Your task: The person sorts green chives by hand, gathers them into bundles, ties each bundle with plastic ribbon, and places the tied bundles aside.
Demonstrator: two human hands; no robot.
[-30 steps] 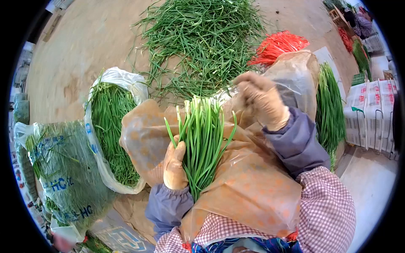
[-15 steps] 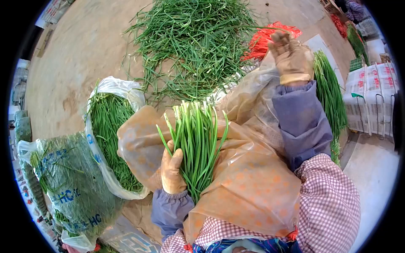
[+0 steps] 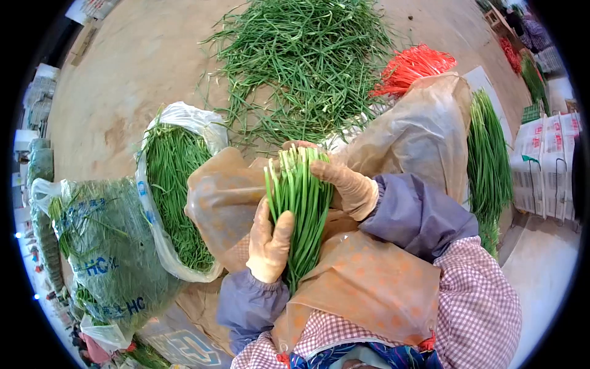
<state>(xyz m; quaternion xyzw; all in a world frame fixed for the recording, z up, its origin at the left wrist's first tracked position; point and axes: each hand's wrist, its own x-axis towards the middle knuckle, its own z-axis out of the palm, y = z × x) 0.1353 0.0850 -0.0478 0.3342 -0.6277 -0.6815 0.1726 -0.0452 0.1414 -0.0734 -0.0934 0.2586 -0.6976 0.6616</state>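
A bunch of chives (image 3: 302, 212), green with pale cut ends at the top, stands over my lap, its lower part resting against my translucent apron (image 3: 375, 283). My left hand (image 3: 270, 243), in a tan glove, is closed around the left side of the bunch, thumb in front. At the pale ends, my gloved right hand (image 3: 347, 184) grips the bunch from the right. Its thumb lies in front, and the other fingers are mostly hidden behind the stalks.
Ahead lies a heap of loose green leaves (image 3: 307, 67), beside red strips (image 3: 418, 66). To the left are an opened bag of chives (image 3: 175, 184) and a wrapped bag (image 3: 110, 252). More chives (image 3: 488, 154) lie on the right, near white crates (image 3: 544, 166).
My right hand has come down from beside the red strips, where it was raised with a thin green strand, to the top of the bunch. The bunch looks more compact.
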